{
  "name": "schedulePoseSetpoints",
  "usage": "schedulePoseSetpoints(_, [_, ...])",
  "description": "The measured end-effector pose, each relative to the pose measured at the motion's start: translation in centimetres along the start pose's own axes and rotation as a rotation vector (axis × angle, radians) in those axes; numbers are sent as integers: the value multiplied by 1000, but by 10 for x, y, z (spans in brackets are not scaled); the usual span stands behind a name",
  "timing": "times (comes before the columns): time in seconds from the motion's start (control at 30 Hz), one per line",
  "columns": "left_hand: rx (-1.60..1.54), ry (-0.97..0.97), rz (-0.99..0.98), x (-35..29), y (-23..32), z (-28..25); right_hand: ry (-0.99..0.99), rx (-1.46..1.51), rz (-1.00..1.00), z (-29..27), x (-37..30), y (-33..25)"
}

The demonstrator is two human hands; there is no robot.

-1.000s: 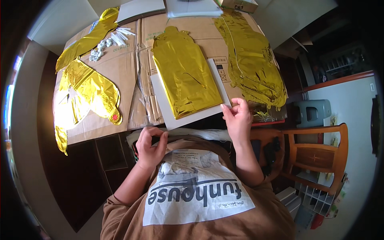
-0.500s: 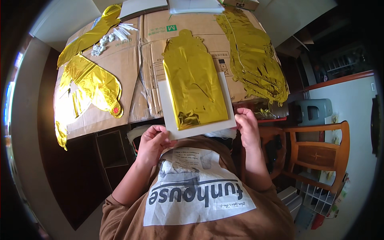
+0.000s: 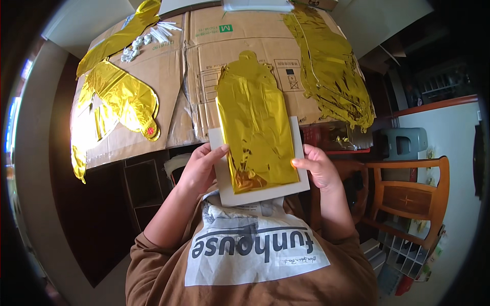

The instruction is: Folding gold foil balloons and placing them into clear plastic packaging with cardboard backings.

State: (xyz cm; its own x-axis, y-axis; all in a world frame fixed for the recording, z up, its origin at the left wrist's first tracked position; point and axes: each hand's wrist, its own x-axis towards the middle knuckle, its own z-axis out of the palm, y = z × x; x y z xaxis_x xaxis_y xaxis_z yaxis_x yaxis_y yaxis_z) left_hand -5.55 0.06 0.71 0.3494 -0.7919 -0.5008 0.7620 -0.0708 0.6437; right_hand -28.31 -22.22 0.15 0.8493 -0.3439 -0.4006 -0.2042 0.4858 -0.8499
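A folded gold foil balloon (image 3: 259, 127) lies flat on a pale rectangular board (image 3: 224, 191). Its rounded, tabbed far end reaches past the board over the cardboard. My left hand (image 3: 201, 166) grips the board's left edge, thumb on top beside the foil and fingers underneath. On the right edge, my right hand (image 3: 320, 167) holds the board likewise, its thumb tip at the foil's edge. The board's near part is held in front of my body, off the table edge. Fingers under the board are hidden.
Flattened cardboard (image 3: 204, 30) covers the table. Shiny gold foil (image 3: 122, 94) lies on the left, near white sticks (image 3: 162, 31) and small white pieces (image 3: 133, 48). A stack of gold foil sheets (image 3: 334, 71) hangs toward the right edge. A wooden chair (image 3: 408, 191) stands at right.
Both hands have drawn the board and foil balloon toward my body. My thumbs now lie farther up the board's sides, over its top. The view has shifted slightly.
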Motion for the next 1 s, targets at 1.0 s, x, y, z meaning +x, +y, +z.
schedulePoseSetpoints(1.0, [883,-294,850,-93,39,20,-218,-596,-439,50,-50,-71])
